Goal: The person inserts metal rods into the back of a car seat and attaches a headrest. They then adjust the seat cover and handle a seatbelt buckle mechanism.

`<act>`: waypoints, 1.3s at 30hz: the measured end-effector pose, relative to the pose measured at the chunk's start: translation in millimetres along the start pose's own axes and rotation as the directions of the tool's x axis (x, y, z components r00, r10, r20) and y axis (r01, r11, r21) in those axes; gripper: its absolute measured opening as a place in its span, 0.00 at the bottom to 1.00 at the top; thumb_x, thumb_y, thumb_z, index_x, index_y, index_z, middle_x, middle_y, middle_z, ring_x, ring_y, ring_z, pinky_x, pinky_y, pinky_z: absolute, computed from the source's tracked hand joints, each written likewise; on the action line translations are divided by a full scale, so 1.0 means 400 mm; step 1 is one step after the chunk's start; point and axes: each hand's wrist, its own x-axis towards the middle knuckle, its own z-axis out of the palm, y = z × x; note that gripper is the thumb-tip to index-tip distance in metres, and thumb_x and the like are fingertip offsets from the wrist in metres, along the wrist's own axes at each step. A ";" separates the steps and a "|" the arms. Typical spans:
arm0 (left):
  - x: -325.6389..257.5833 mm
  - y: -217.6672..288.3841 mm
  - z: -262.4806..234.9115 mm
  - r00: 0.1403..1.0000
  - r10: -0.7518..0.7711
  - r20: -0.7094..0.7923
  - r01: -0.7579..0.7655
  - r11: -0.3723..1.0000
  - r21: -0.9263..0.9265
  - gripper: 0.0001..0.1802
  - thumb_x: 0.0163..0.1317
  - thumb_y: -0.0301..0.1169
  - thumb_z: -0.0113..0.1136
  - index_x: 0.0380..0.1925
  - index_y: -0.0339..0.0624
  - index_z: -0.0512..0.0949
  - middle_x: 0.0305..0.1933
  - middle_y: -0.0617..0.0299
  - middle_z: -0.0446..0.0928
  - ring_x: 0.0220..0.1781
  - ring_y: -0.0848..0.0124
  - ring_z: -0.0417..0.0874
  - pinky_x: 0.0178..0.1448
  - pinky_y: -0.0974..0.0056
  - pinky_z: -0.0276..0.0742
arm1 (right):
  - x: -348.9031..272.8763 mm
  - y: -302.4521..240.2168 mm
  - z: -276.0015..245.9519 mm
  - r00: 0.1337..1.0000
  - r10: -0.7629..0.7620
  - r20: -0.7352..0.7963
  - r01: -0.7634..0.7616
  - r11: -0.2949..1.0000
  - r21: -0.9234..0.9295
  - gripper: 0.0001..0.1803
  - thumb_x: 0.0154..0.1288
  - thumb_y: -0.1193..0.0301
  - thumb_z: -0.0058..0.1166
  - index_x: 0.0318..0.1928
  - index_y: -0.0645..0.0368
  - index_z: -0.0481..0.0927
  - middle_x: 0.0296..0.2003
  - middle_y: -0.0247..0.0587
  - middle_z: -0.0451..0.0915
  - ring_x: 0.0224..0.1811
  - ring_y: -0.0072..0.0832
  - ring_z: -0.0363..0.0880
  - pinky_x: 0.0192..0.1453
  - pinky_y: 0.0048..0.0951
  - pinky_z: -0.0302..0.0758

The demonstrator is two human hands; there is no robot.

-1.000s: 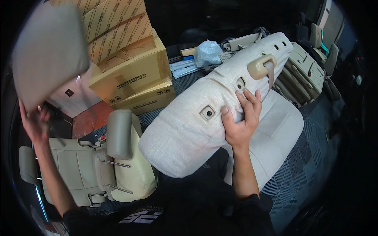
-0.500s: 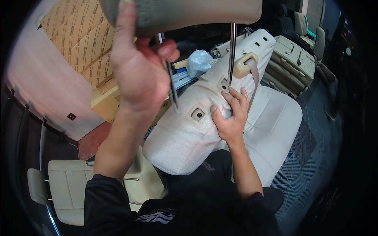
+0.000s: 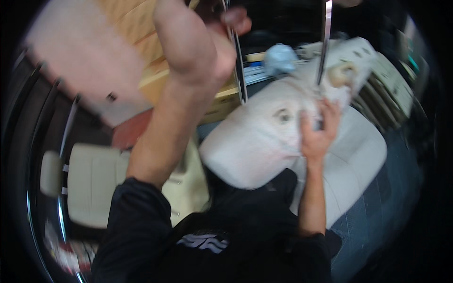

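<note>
My left hand [image 3: 198, 42], raised at the top, is closed on a headrest whose cushion is now above the picture's edge. Its two metal posts, the left post [image 3: 239, 66] and the right post [image 3: 325, 40], point down. Below them lies a pale fabric-covered seat back [image 3: 250, 151]. A square guide hole [image 3: 283, 116] shows in its top edge, under neither post's tip. My right hand [image 3: 318, 134] rests with fingers spread on the seat back, fingertips close to the right post's lower end. Blur hides whether that post touches the second hole.
A beige belt guide [image 3: 340, 75] sits on the seat back's far part. Beside it stand a pale seat cushion [image 3: 356, 155] and other seat parts [image 3: 389, 89]. A cream seat [image 3: 96, 186] is at left. Behind are a blue-white plastic bag [image 3: 280, 59] and cardboard [image 3: 132, 23].
The view has shifted, and the scene sits further right. The headrest cushion has gone out of the top of the picture. My right hand stays on the seat back near the right post.
</note>
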 end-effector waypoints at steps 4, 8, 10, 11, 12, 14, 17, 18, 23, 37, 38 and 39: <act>0.002 0.306 -0.198 0.999 0.004 0.032 -0.010 0.983 0.185 0.26 0.71 0.56 0.50 0.49 0.44 0.72 0.40 0.55 0.73 0.25 0.66 0.63 0.34 0.59 0.59 | -0.010 0.004 -0.029 1.000 0.019 0.012 -0.019 1.000 0.011 0.22 0.60 0.69 0.66 0.56 0.61 0.82 0.60 0.53 0.78 0.71 0.57 0.66 0.76 0.54 0.58; -0.168 0.559 -0.347 0.927 0.289 -0.240 -0.083 0.780 0.620 0.27 0.71 0.55 0.41 0.46 0.43 0.73 0.40 0.53 0.76 0.20 0.70 0.59 0.28 0.64 0.57 | -0.015 0.017 -0.042 0.999 -0.011 0.050 0.012 1.000 -0.017 0.21 0.65 0.68 0.63 0.56 0.64 0.82 0.61 0.52 0.78 0.72 0.54 0.65 0.76 0.52 0.58; -0.257 0.630 -0.395 0.773 0.465 -0.431 0.034 0.649 0.760 0.26 0.70 0.57 0.40 0.40 0.47 0.75 0.32 0.59 0.76 0.15 0.71 0.57 0.22 0.67 0.53 | -0.017 0.023 -0.052 0.999 0.001 0.053 0.001 1.000 -0.024 0.21 0.66 0.68 0.62 0.57 0.64 0.82 0.61 0.52 0.78 0.72 0.52 0.65 0.77 0.51 0.57; -0.293 0.669 -0.438 0.666 0.547 -0.507 0.099 0.609 0.787 0.29 0.71 0.60 0.38 0.37 0.47 0.75 0.28 0.61 0.74 0.14 0.72 0.59 0.19 0.67 0.51 | -0.016 0.025 -0.053 0.998 0.009 0.057 -0.009 1.000 -0.015 0.20 0.67 0.69 0.62 0.57 0.64 0.82 0.62 0.51 0.78 0.72 0.52 0.65 0.77 0.51 0.57; -0.325 0.706 -0.502 0.547 0.617 -0.566 0.165 0.584 0.795 0.31 0.71 0.62 0.36 0.35 0.47 0.76 0.23 0.63 0.72 0.13 0.72 0.60 0.17 0.68 0.49 | -0.014 0.022 -0.054 0.998 0.017 0.056 -0.016 1.000 -0.019 0.20 0.68 0.69 0.61 0.57 0.64 0.82 0.62 0.51 0.78 0.72 0.51 0.65 0.77 0.50 0.57; -0.434 0.820 -0.667 0.493 0.657 -0.571 0.271 0.507 0.818 0.32 0.70 0.65 0.39 0.31 0.48 0.76 0.18 0.65 0.70 0.14 0.72 0.63 0.15 0.67 0.48 | -0.015 0.014 -0.051 0.997 0.042 0.065 -0.043 0.999 0.026 0.20 0.68 0.69 0.61 0.57 0.64 0.82 0.62 0.50 0.78 0.73 0.49 0.64 0.77 0.50 0.56; -0.550 0.899 -0.840 0.324 0.734 -0.597 0.636 0.298 0.712 0.39 0.65 0.70 0.45 0.41 0.41 0.79 0.22 0.61 0.75 0.19 0.67 0.71 0.22 0.63 0.62 | -0.015 0.016 -0.046 0.996 0.047 0.078 -0.050 0.998 0.030 0.19 0.68 0.69 0.61 0.57 0.64 0.82 0.62 0.50 0.78 0.73 0.48 0.64 0.77 0.49 0.56; -0.576 0.916 -0.886 0.327 0.760 -0.561 0.753 0.150 0.641 0.41 0.64 0.71 0.47 0.46 0.39 0.80 0.27 0.56 0.79 0.24 0.64 0.77 0.28 0.61 0.70 | -0.015 0.014 -0.046 0.996 0.048 0.078 -0.050 0.998 0.030 0.19 0.68 0.69 0.61 0.57 0.64 0.82 0.62 0.50 0.78 0.73 0.48 0.64 0.77 0.49 0.56; -0.707 0.791 -1.086 0.405 0.771 -0.490 0.910 -0.289 0.297 0.55 0.56 0.74 0.53 0.65 0.34 0.74 0.63 0.37 0.76 0.68 0.48 0.75 0.71 0.52 0.67 | -0.013 0.026 -0.058 0.997 0.025 0.069 -0.027 0.999 0.024 0.19 0.68 0.69 0.61 0.56 0.65 0.82 0.61 0.51 0.78 0.72 0.50 0.65 0.77 0.49 0.56; -1.220 0.864 -1.389 -0.215 0.565 -0.796 0.969 0.223 -0.104 0.44 0.68 0.63 0.45 0.56 0.26 0.78 0.44 0.43 0.84 0.43 0.52 0.88 0.45 0.52 0.83 | -0.009 0.003 -0.026 0.993 0.071 0.093 -0.074 0.997 0.031 0.19 0.69 0.68 0.58 0.57 0.66 0.81 0.62 0.52 0.77 0.73 0.50 0.63 0.78 0.50 0.55; -1.219 0.862 -1.383 -0.232 0.693 -0.683 0.972 0.132 -0.195 0.44 0.68 0.62 0.46 0.59 0.26 0.75 0.47 0.43 0.84 0.47 0.52 0.87 0.49 0.51 0.83 | -0.013 0.004 -0.022 0.993 0.070 0.097 -0.074 0.996 0.041 0.20 0.69 0.68 0.58 0.57 0.66 0.81 0.62 0.52 0.77 0.74 0.50 0.63 0.78 0.50 0.54; -1.208 0.855 -1.384 -0.217 0.804 -0.553 0.954 0.054 -0.296 0.44 0.68 0.61 0.47 0.62 0.27 0.73 0.50 0.44 0.83 0.50 0.51 0.86 0.53 0.50 0.82 | -0.016 0.004 -0.021 0.992 0.072 0.104 -0.077 0.996 0.038 0.20 0.69 0.68 0.58 0.57 0.66 0.81 0.62 0.52 0.77 0.74 0.50 0.63 0.78 0.50 0.54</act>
